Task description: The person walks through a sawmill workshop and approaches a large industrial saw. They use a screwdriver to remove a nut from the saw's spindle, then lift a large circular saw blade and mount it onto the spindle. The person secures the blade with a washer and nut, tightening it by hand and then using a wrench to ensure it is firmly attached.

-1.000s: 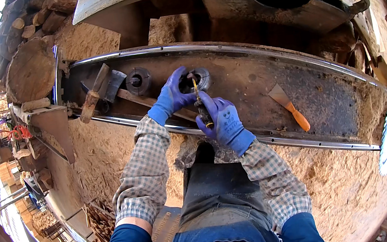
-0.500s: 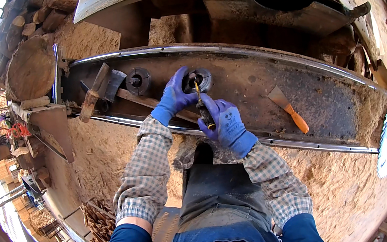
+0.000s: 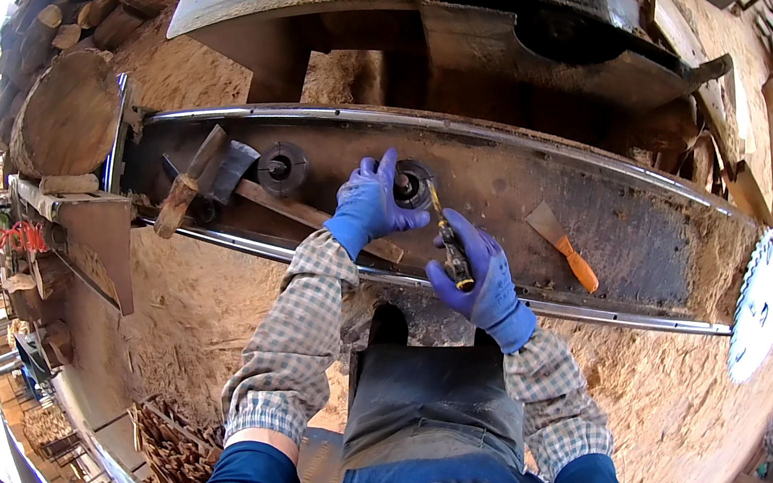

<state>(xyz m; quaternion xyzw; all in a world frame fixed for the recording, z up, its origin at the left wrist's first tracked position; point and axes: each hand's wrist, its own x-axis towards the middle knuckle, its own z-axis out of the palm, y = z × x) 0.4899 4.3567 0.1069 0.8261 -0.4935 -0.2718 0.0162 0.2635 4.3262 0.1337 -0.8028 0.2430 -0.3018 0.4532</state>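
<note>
Purple-gloved right hand (image 3: pixel 480 279) grips a yellow-and-black-handled screwdriver (image 3: pixel 456 257), shaft right by the round dark metal collar (image 3: pixel 414 183); purple-gloved left hand (image 3: pixel 371 205), thumb and forefinger spread, at its side

Scraper (image 3: pixel 565 248) right of screwdriver (image 3: pixel 454 249)

Daylight burns out to white beyond the left end of the bed (image 3: pixel 499 183). Glare lines the near rail (image 3: pixel 631 318) and the blade (image 3: pixel 761 308) by the right corner; deep shadow fills the machine (image 3: pixel 466 39) past the far edge. Mid-bed, the tool (image 3: pixel 452 246) appears sharp. Fisheye distortion bows straight edges.
</note>
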